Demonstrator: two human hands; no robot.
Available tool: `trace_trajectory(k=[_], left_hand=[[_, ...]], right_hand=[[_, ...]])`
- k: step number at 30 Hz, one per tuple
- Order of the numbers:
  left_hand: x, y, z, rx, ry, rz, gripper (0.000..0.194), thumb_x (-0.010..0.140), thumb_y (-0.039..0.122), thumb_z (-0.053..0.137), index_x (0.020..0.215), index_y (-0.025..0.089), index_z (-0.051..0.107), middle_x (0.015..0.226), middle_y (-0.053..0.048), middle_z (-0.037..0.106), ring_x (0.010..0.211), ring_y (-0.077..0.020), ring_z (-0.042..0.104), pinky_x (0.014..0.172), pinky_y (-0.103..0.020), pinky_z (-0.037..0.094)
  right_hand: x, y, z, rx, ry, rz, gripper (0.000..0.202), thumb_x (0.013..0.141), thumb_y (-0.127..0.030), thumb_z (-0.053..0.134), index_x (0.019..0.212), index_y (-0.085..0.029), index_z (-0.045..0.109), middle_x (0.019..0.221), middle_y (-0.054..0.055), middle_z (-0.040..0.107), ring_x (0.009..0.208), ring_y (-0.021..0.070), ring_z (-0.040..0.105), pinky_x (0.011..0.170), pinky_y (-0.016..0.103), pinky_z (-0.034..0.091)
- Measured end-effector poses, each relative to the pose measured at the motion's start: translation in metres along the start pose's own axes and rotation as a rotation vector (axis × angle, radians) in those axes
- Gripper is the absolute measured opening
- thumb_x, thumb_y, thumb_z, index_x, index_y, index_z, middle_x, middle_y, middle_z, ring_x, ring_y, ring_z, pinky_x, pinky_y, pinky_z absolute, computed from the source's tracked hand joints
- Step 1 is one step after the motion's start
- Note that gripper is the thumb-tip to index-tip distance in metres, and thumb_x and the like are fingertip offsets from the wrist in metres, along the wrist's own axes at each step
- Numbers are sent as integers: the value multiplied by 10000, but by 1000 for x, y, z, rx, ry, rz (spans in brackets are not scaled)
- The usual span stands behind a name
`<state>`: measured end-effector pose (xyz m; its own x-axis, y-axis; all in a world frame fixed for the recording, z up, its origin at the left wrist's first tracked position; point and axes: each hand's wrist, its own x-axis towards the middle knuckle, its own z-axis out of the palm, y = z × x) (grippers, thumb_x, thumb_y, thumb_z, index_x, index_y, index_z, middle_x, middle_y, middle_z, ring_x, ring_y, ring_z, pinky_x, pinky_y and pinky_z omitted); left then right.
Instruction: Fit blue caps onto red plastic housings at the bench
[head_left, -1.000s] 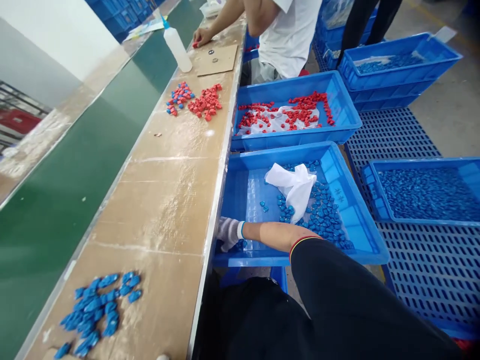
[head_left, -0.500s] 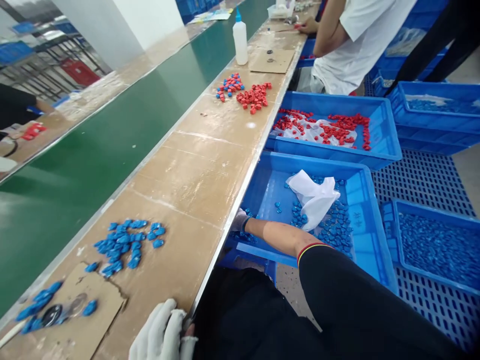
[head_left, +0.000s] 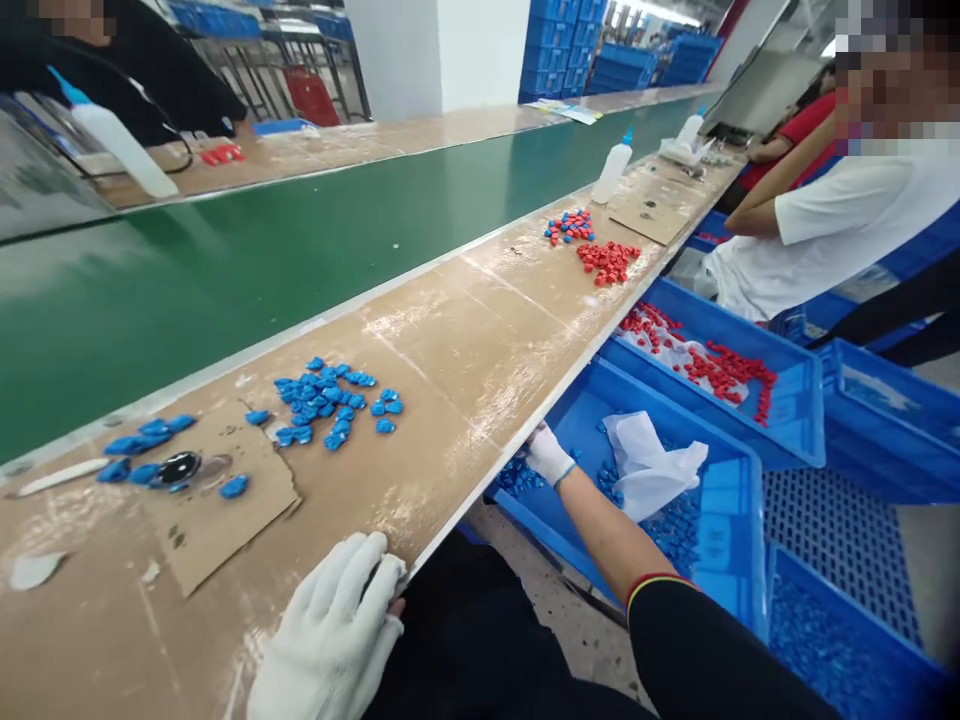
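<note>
My left hand [head_left: 330, 625], in a white knit glove, lies on the workbench at its near edge, fingers extended and holding nothing. My right hand [head_left: 549, 455], gloved too, reaches down into a blue bin [head_left: 739, 540] below the bench. Its fingers are partly hidden by the bench edge, beside small blue pieces [head_left: 519, 478] in the bin. White cloth or sheeting [head_left: 649, 465] lies over more blue pieces there. On the bench sits a loose pile of blue pieces [head_left: 322, 398]. Left of it, a cardboard sheet [head_left: 217, 530] carries a dark round blob [head_left: 180, 468] and a few blue pieces.
A green belt [head_left: 315, 290] runs behind the bench. Farther along are red pieces [head_left: 607, 262], a mixed red-and-blue pile [head_left: 570, 227] and a white squeeze bottle [head_left: 613, 172]. A bin of red pieces [head_left: 795, 430] adjoins mine. A co-worker in a white shirt [head_left: 840, 230] sits at right.
The view has swung up and left, so more of the far side shows. My right hand is still in the bin, with more of its glove visible; my left hand stays at the bench edge.
</note>
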<state>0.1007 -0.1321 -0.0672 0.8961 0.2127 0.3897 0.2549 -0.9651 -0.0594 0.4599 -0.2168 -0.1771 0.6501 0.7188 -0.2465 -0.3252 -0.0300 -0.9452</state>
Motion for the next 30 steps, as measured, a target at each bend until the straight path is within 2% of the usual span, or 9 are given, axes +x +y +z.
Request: trace_trajectory(k=[3, 6, 8, 11, 16, 20, 23, 26, 30], left_hand=[[5, 2, -3, -66, 60, -18, 188, 1034, 128, 536, 1185, 198, 623, 1293, -123, 726, 1208, -330, 675, 1036, -485, 538], [6, 4, -3, -104, 81, -43, 182, 1020, 116, 551, 1163, 202, 624, 1291, -120, 721, 1201, -328, 674, 1066, -496, 521], [3, 5, 0, -140, 83, -76, 186, 1007, 110, 557, 1150, 205, 628, 1298, -120, 717, 1213, -331, 671, 1096, -508, 501], [-2, 8, 4, -220, 98, -145, 201, 986, 137, 578, 1161, 214, 639, 1329, -110, 710, 1261, -332, 652, 1151, -512, 468], [-2, 9, -2, -279, 48, -181, 359, 841, 103, 661, 1176, 231, 642, 1331, -69, 717, 1265, -298, 647, 1173, -468, 483], [1, 9, -8, -289, -54, -211, 401, 765, 43, 630, 1119, 233, 625, 1279, -55, 712, 1229, -293, 652, 1152, -478, 522], [0, 10, -7, -293, -34, -223, 404, 745, 49, 629, 1103, 234, 610, 1278, -54, 690, 1230, -296, 638, 1177, -492, 508], [-1, 12, -2, -296, -26, -222, 401, 747, 84, 661, 1114, 232, 599, 1251, -57, 676, 1207, -297, 627, 1169, -493, 503], [-1, 12, 2, -310, -57, -229, 391, 758, 132, 718, 1109, 233, 579, 1179, -58, 662, 1098, -277, 627, 1098, -485, 523]], right_hand=[[-28, -10, -26, 85, 96, 64, 270, 998, -396, 791, 1060, -173, 652, 910, -8, 649, 680, 110, 623, 505, 186, 489], [-63, -39, -47, 152, 160, 65, 522, 675, -326, 970, 854, -238, 487, 839, -47, 576, 638, 113, 595, 386, 126, 277], [-83, -66, -52, 172, 186, 51, 602, 560, -264, 976, 830, -251, 438, 907, -40, 604, 666, 119, 611, 383, 121, 271], [-97, -108, -39, 197, 159, 17, 562, 569, -197, 942, 837, -255, 452, 1015, -24, 640, 708, 120, 627, 388, 121, 286], [-56, -143, 51, 138, -155, -70, 471, 636, -175, 855, 837, -266, 439, 1056, -12, 635, 734, 138, 606, 401, 149, 298], [8, -132, 154, -417, -381, -349, 307, 766, -343, 642, 822, -284, 346, 808, -33, 476, 650, 149, 475, 462, 218, 367], [50, -120, 213, -670, -421, -513, 200, 683, -259, 614, 771, -264, 434, 831, -16, 478, 787, 174, 503, 704, 308, 514], [72, -113, 243, -851, -453, -593, 161, 632, -187, 617, 751, -241, 522, 959, 22, 544, 919, 205, 534, 896, 361, 510], [72, -111, 252, -1076, -460, -639, 121, 728, -206, 634, 818, -249, 567, 1056, 47, 586, 877, 220, 539, 848, 358, 507]])
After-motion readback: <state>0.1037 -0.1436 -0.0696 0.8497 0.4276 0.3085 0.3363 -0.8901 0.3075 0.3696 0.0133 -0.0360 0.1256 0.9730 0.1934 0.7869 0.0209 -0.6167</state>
